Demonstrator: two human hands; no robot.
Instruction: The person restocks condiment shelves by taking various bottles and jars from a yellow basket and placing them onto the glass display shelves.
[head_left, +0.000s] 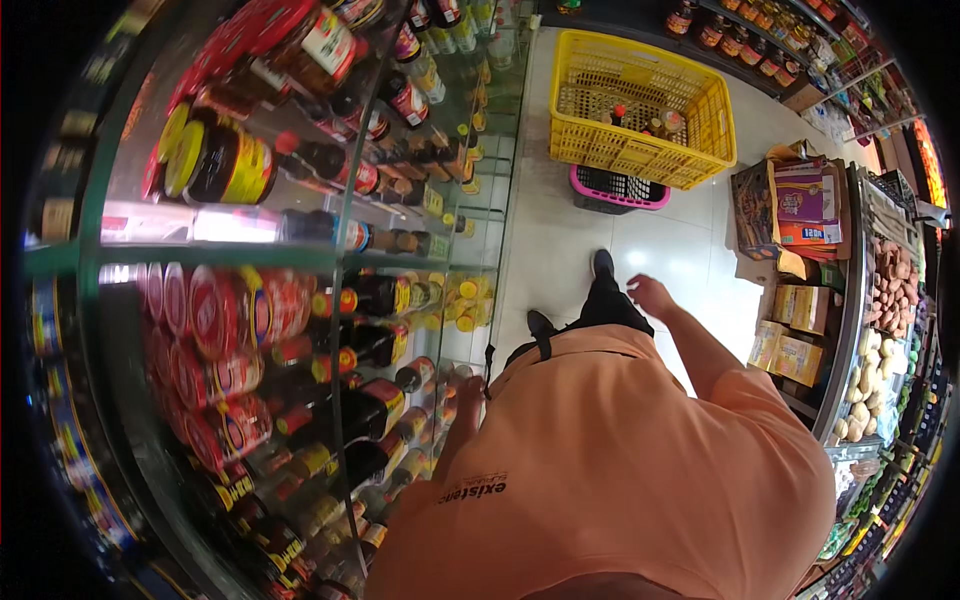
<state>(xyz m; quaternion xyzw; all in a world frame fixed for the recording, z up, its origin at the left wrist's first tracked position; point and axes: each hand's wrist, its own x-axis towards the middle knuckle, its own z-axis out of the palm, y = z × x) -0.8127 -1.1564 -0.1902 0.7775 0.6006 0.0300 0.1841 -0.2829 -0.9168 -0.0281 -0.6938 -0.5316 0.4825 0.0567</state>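
Note:
My right hand (650, 295) hangs over the tiled floor, its fingers loosely curled and apart, with nothing in them. My left hand (470, 393) is low beside the glass shelving; it is partly shadowed, and its fingers do not show clearly. Sauce bottles (379, 409) lie closest to it in view, but I cannot tell whether it touches any. Ahead of my feet stands a yellow plastic crate (637, 154) with a few bottles and jars inside, one bottle with a red cap (617, 114). Partly under the crate's near side is a black basket with a pink rim (621, 205).
Glass shelves (300, 256) on my left hold yellow-lidded jars (232, 161) and red-lidded jars (214, 311). To the right are an open cardboard box (757, 206), yellow cartons (799, 356) and a produce stand with potatoes (862, 382). More jars (735, 41) line the far shelf.

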